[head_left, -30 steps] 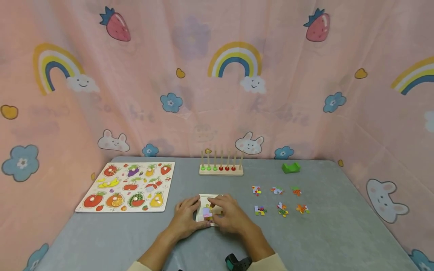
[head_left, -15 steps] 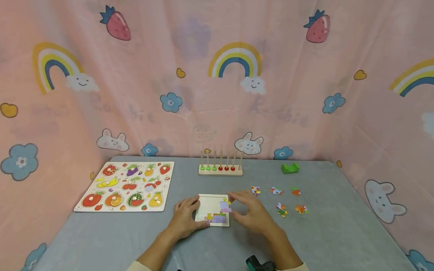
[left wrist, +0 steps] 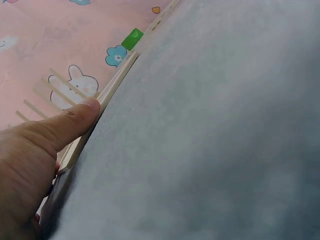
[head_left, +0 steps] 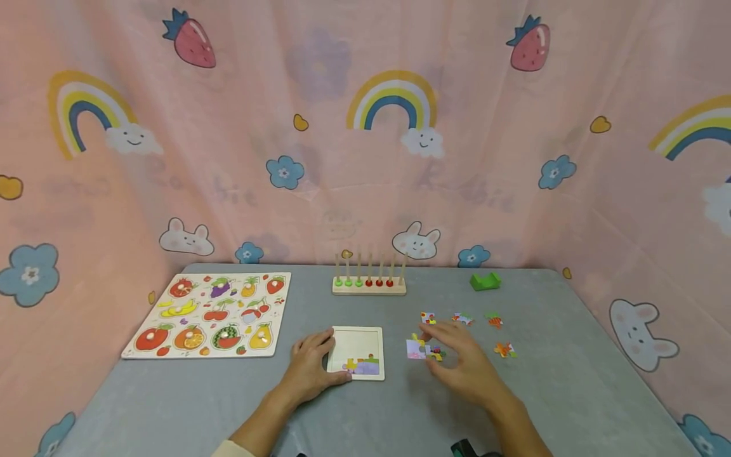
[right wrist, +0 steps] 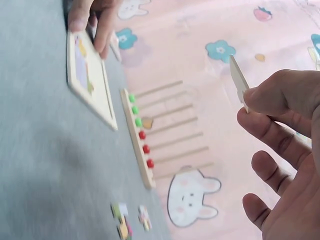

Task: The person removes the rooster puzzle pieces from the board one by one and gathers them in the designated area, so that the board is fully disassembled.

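Note:
My left hand (head_left: 311,365) holds the wooden puzzle tray (head_left: 356,339) at its left side; the thumb (left wrist: 75,122) lies along the near edge in the left wrist view. A few joined purple and yellow jigsaw pieces (head_left: 365,367) lie along the tray's near side. To the right of the tray, my right hand (head_left: 465,362) pinches a purple jigsaw piece (head_left: 415,349). In the right wrist view this jigsaw piece (right wrist: 239,80) is edge-on between thumb and index finger, the other fingers loosely bent. Another jigsaw piece (head_left: 436,353) shows just beside it.
Loose jigsaw pieces (head_left: 462,318) lie on the grey table beyond and right of my right hand. A wooden peg counter (head_left: 369,289) with green and red beads stands behind the tray. A fruit knob puzzle (head_left: 208,317) is at the left, a green block (head_left: 485,282) at the back right.
My right hand has lifted the purple jigsaw piece away from the tray and carried it right, toward the loose pieces. My left hand has stayed on the tray.

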A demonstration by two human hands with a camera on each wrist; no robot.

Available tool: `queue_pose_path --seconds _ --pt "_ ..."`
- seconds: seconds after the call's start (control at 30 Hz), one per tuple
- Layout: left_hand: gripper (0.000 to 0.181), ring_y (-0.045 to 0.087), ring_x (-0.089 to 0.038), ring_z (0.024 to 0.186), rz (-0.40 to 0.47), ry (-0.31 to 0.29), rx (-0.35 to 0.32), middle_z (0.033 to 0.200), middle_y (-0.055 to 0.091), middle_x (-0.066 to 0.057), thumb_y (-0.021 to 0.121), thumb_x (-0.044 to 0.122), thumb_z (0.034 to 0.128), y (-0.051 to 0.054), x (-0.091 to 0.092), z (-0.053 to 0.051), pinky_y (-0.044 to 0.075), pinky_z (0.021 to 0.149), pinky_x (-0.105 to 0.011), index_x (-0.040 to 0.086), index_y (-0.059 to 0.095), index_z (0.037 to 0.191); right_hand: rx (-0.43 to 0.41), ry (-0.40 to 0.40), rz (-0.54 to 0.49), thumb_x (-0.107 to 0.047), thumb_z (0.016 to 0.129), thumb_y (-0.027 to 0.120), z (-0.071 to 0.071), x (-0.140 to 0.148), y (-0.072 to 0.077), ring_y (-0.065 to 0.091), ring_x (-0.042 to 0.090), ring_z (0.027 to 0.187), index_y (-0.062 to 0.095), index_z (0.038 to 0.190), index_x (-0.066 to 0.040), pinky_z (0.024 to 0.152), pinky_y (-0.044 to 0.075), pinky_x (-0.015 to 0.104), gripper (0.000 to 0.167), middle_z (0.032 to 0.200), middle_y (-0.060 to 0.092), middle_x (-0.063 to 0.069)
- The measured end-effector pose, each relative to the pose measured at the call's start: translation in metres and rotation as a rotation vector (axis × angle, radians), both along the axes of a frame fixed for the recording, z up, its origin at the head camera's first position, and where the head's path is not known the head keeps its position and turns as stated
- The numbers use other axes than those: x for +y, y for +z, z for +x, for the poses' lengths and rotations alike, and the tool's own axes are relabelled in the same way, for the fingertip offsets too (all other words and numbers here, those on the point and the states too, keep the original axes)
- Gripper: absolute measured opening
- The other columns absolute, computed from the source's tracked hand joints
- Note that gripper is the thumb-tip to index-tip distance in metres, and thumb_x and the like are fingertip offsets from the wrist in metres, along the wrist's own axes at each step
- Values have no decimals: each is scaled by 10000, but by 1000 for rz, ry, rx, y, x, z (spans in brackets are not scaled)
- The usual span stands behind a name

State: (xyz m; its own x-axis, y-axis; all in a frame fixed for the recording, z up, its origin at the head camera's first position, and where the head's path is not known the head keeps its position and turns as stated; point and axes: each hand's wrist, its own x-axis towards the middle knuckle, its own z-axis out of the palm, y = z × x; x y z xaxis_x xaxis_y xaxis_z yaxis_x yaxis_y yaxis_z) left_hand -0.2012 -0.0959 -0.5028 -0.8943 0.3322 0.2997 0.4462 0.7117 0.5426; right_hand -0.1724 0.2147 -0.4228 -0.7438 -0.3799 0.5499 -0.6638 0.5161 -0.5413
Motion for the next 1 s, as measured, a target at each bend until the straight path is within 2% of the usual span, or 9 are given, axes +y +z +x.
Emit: queue_pose_path --seconds 0.17,0.3,0.33,0.57,0.8,1.0 --pt "813 427 -345 1266 -3 1 3 1392 490 -161 849 438 688 -1 0 0 225 1001 -574 -60 589 1276 34 19 -16 30 734 760 5 16 -4 513 139 1026 618 1303 -139 911 374 257 610 1042 637 -60" --pt "813 438 -347 1254 -1 -2 15 1383 497 -167 850 441 684 -1 1 -1 230 994 -580 -66 594 1266 50 31 -12 42 731 766 7 26 -9 498 146 1023 620 1291 -101 916 352 209 596 1032 633 -53" --pt "814 439 -345 1252 -2 -2 16 1382 499 -165 849 443 684 -1 1 -1 231 995 -579 -66 594 1265 50 23 0 44 726 767 8 28 -11 497 141 1010 624 1283 -92 861 379 209 591 1029 634 -58" --pt "822 437 -339 1254 -8 -1 7 1385 495 -163 845 448 689 0 1 0 228 999 -576 -71 586 1272 12 -19 47 58 706 779 9 40 -26 491 152 926 638 1253 -55 788 404 277 576 1005 644 -57" --pt "829 427 -326 1271 -6 9 1 1397 487 -155 848 441 691 0 2 0 217 1013 -563 -63 576 1290 -8 -22 39 99 683 778 9 45 -42 491 132 971 640 1231 -20 851 371 195 578 993 633 -70" --pt "829 431 -331 1265 -11 13 6 1396 489 -154 847 449 688 1 1 1 222 1010 -563 -66 581 1282 -24 12 25 115 675 767 7 47 -55 527 187 940 631 1214 32 870 350 177 562 989 640 -39"
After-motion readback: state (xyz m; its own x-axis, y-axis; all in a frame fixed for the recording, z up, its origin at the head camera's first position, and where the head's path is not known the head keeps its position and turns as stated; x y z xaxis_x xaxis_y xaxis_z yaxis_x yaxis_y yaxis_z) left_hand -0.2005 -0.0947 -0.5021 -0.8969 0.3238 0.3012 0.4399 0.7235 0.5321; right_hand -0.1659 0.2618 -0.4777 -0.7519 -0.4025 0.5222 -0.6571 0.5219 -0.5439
